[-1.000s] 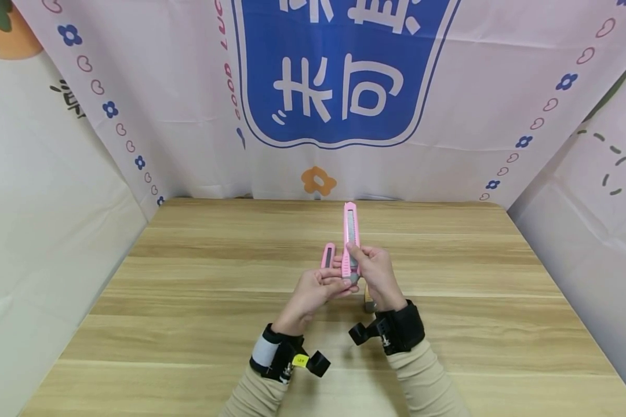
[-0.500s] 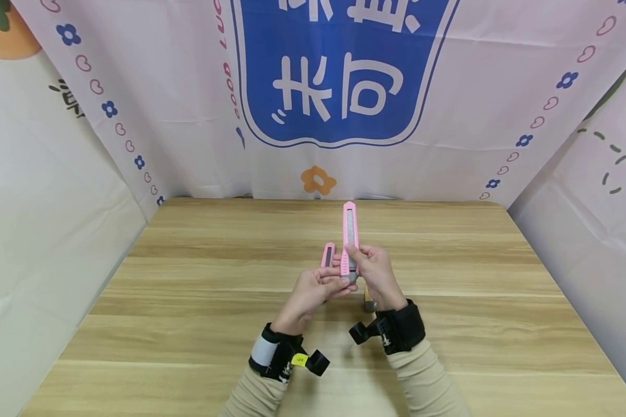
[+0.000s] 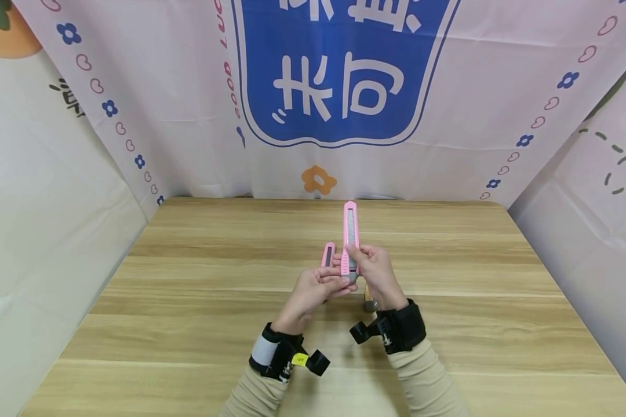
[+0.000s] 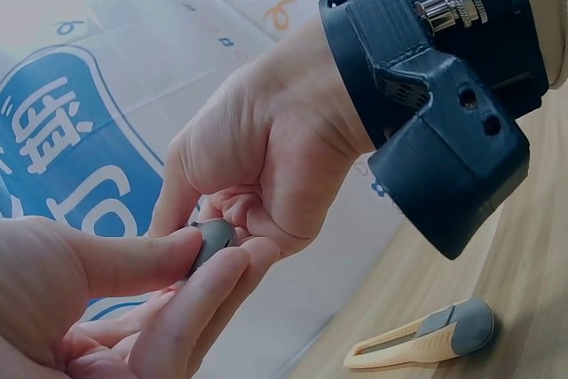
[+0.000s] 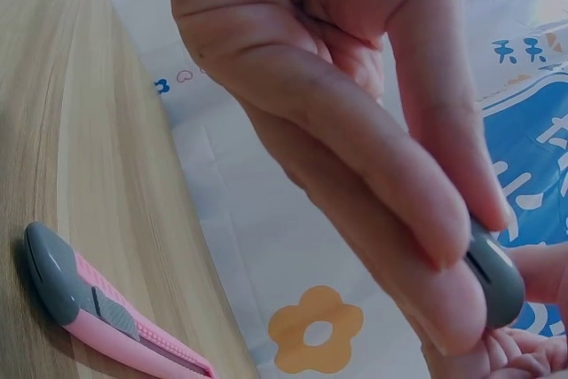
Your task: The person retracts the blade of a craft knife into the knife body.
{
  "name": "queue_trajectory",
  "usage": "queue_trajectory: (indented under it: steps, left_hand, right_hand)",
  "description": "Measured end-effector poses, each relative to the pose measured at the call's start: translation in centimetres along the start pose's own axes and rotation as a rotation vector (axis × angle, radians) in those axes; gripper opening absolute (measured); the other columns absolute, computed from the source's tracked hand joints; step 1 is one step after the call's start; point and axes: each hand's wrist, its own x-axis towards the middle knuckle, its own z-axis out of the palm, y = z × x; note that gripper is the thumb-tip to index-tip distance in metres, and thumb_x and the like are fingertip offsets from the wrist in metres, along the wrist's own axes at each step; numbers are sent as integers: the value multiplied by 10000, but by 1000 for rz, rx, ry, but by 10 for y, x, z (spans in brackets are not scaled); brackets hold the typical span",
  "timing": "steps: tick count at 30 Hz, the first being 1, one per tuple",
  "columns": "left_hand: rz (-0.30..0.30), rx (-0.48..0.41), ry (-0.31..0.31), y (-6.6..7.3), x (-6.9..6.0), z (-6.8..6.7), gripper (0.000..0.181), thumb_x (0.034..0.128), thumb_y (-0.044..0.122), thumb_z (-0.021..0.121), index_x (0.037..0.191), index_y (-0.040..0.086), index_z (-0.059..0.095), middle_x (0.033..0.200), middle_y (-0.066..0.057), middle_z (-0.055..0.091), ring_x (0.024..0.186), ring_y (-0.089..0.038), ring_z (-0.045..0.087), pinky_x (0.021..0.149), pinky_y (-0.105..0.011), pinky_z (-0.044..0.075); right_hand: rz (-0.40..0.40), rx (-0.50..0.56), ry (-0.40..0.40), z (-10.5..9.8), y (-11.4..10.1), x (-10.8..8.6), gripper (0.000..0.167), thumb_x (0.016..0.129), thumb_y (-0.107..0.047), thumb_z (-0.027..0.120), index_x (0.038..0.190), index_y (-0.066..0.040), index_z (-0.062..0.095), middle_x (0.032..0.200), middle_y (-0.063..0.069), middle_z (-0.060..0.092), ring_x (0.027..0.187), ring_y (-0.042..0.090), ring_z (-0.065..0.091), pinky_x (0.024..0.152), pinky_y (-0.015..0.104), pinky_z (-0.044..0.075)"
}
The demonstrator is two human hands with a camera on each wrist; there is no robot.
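Observation:
A pink utility knife (image 3: 350, 223) with a grey end is held up over the table, pointing away from the body. My left hand (image 3: 313, 289) pinches its grey end between thumb and fingers. Higher on the body, my right hand (image 3: 379, 275) grips it with the thumb on top. In the left wrist view only the grey end cap (image 4: 211, 244) shows between the fingers. A second pink utility knife (image 5: 115, 330) lies on the table, partly hidden behind my left hand in the head view. A yellow utility knife (image 4: 422, 336) lies on the table by my right hand.
The wooden table (image 3: 188, 301) extends around both hands. A printed cloth (image 3: 198, 145) hangs along the table's back edge, and pale cloth panels stand at left and right. Black camera straps (image 3: 400, 327) wrap both wrists.

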Motion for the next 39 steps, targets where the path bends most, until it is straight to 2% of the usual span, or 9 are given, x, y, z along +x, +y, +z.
queue_trajectory:
  steps: [7, 14, 21, 27, 31, 35, 39]
  left_hand:
    - [-3, -1, 5, 0, 1, 0, 290, 908, -3, 603, 1177, -110, 609, 1060, -201, 731, 817, -73, 733, 881, -274, 586]
    - [-7, -34, 19, -1, 1, -2, 300, 920, -12, 578, 1203, -113, 584, 1087, -219, 717, 824, -78, 732, 835, -208, 591]
    - [-16, -50, 17, 1, 1, -2, 300, 919, -13, 582, 1205, -104, 584, 1090, -208, 719, 825, -74, 730, 831, -201, 590]
    - [-1, -49, 2, 2, 0, 0, 310, 920, -12, 581, 1213, -110, 571, 1117, -222, 706, 843, -73, 728, 844, -206, 588]
    - [4, -55, 9, 2, 0, 2, 314, 912, -36, 575, 1217, -113, 565, 1103, -228, 708, 823, -74, 727, 837, -216, 592]
    - [19, -54, 17, 1, 1, 3, 313, 907, -51, 573, 1210, -128, 556, 1080, -234, 714, 816, -88, 728, 844, -239, 596]
    - [31, -54, 28, -1, 2, 3, 317, 906, -48, 579, 1210, -134, 551, 1074, -236, 716, 821, -95, 727, 849, -248, 597]
  right_hand:
    - [-4, -11, 10, -1, -1, -1, 342, 970, -168, 559, 1165, 106, 620, 766, -37, 769, 741, 33, 701, 680, 152, 550]
    - [-11, -15, -1, 1, 0, 0, 339, 960, -128, 563, 1195, 113, 603, 827, 2, 754, 724, 26, 679, 652, 161, 556]
    - [-9, -25, -2, 2, 1, 1, 338, 973, -149, 548, 1204, 92, 604, 897, 63, 774, 730, 29, 699, 660, 164, 574]
    - [-17, -41, -5, 3, 0, 0, 347, 985, -172, 536, 1217, 78, 601, 907, 82, 777, 749, 36, 710, 673, 175, 587]
    - [-53, -99, 24, 4, -2, -3, 347, 965, -181, 572, 1202, 67, 620, 983, 177, 757, 754, 43, 697, 675, 160, 572]
    - [-112, -182, 88, 8, -5, -8, 395, 901, -162, 660, 1233, 47, 607, 1092, 237, 716, 846, 112, 707, 691, 156, 568]
    - [-193, -295, 167, 10, -8, -13, 500, 842, -164, 736, 1269, 42, 577, 1074, 237, 721, 874, 189, 711, 654, 132, 558]
